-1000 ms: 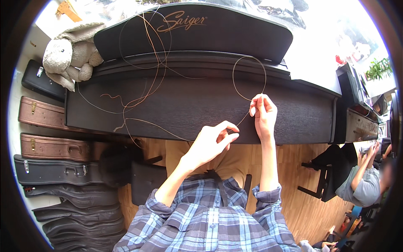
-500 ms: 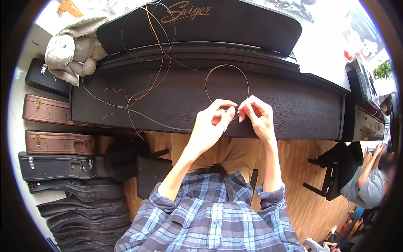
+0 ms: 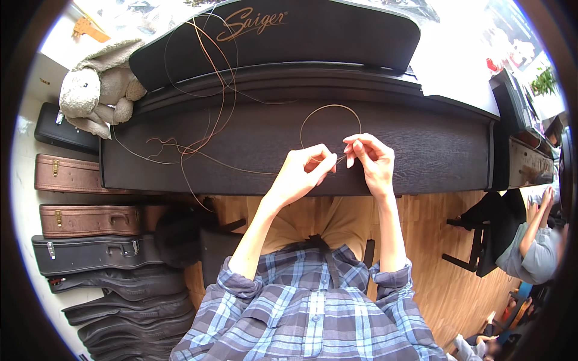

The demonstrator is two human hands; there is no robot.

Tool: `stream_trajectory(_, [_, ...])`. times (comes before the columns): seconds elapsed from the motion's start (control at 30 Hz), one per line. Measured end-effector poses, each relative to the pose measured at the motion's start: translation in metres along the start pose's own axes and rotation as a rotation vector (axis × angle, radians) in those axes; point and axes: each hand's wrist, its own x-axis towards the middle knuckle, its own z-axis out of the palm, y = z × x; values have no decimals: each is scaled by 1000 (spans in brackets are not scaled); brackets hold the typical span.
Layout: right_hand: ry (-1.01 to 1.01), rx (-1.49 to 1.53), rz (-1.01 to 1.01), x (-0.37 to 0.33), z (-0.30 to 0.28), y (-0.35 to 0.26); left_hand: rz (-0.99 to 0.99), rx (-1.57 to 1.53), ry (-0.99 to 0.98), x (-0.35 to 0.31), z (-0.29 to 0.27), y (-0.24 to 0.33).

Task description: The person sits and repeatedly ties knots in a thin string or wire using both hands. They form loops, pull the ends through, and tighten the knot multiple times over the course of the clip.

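Note:
A thin gold-coloured guitar string (image 3: pixel 330 106) is bent into a round loop standing beyond my fingers over the dark piano lid (image 3: pixel 433 141). My left hand (image 3: pixel 304 175) pinches the string at the loop's lower left, thumb against index finger. On the other side, my right hand (image 3: pixel 374 163) holds it between thumb and fingertips, close to the left. Short thin strands cross the small gap between both hands. From the left hand a length of string trails left across the lid, towards loose copper-coloured strings (image 3: pixel 225 90). Exact finger contact on the strands is too fine to make out.
The upright black music rest (image 3: pixel 337 42) stands behind the lid. A plush rabbit (image 3: pixel 81 93) sits at its left end. Brown and black instrument cases (image 3: pixel 90 220) line the left side. At far right a person in grey (image 3: pixel 530 249) sits near a black bench (image 3: pixel 481 240).
The view has shifted slightly. My hands have moved a little apart, and the loop between them looks lower and somewhat smaller. Both hands keep their hold on the string.

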Motion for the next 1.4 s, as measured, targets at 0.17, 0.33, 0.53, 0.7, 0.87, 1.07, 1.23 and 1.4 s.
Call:
stream_trajectory(0.17, [-43,-87,7,1,2,-6,-4,-154,-7,3,1,7])
stream_trajectory(0.33, [58,44,21,2,9,-5,92,-89,47,10,8,-2])
stream_trajectory(0.53, [57,-109,46,0,9,0,98,8,63,10,10,-12])
stream_trajectory(0.7, [41,-113,-12,1,10,0,110,81,100,10,11,-15])
stream_trajectory(0.87, [54,-173,-4,-1,14,-6,103,150,124,11,12,-15])
stream_trajectory(1.07, [145,-284,-106,-5,16,-8,70,258,120,9,11,-12])
stream_trajectory(1.23, [142,-542,-161,-6,17,-10,139,265,166,10,14,-15])
stream_trajectory(1.4, [133,-485,-155,-6,17,-9,153,294,203,9,16,-15])
